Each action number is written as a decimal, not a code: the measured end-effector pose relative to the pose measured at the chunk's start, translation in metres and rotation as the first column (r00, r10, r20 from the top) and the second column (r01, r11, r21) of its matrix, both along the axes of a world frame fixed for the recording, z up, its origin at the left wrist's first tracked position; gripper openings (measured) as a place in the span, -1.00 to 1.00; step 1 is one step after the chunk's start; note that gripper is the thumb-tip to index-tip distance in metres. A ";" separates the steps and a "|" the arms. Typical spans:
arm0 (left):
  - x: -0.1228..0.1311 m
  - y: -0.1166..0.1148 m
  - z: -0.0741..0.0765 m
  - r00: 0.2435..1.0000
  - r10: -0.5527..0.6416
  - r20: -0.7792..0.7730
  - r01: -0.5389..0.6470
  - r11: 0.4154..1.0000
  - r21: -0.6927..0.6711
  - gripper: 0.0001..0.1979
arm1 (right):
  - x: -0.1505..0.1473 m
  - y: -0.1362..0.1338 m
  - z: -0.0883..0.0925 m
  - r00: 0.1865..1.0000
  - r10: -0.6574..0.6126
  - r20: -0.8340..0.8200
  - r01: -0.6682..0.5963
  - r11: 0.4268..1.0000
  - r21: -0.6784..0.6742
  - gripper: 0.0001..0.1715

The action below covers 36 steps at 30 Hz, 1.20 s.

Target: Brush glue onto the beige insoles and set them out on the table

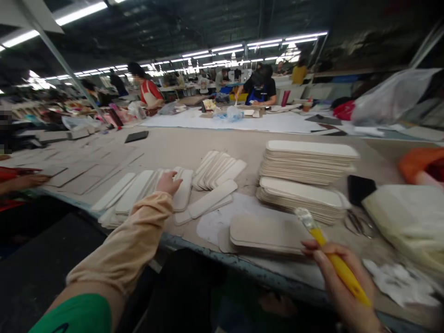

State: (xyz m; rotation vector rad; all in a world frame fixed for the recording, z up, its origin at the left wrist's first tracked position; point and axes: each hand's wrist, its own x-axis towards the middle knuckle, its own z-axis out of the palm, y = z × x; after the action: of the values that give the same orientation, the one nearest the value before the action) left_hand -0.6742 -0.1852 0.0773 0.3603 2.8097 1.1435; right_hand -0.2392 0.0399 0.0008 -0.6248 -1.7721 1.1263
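Note:
My right hand (342,277) is closed around the yellow handle of a paintbrush (338,263), whose pale, coated bristles point up and away from me. Just left of it lies a stack of beige rounded boards (267,231) near the table's front edge. Across to the left, my left hand (169,183) reaches over a fanned row of cream strips (138,189), fingers apart and at the strips; whether they press on one is too small to tell. More strips (217,171) lie fanned to its right, with a couple of loose ones (211,200) in front.
Two tall stacks of cream strips (308,159) stand at the right middle. Beyond them are a dark flat object (360,188), scissors (359,224), a pale plastic bag (405,217) and crumpled white paper (402,282). A co-worker's hand (34,180) rests at far left; other people work behind.

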 end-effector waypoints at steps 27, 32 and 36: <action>0.190 0.034 -0.045 0.742 -0.670 0.005 0.620 0.688 0.377 -0.21 | -0.094 -0.037 0.038 0.949 0.310 -0.063 -0.298 0.808 -0.509 -0.45; 0.190 0.036 -0.050 0.715 -0.693 -0.094 0.686 0.669 0.284 -0.22 | -0.100 -0.040 0.034 0.940 0.340 -0.016 -0.302 0.809 -0.504 -0.46; 0.192 0.037 -0.049 0.705 -0.698 -0.125 0.702 0.662 0.265 -0.18 | -0.099 -0.036 0.031 0.946 0.310 0.097 -0.253 0.892 -0.376 -0.52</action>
State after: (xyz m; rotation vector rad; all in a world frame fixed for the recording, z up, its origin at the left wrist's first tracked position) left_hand -0.4823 -0.1487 0.0282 1.3397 2.1066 1.3122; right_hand -0.3381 0.0043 0.0322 -0.6994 -1.8440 1.6687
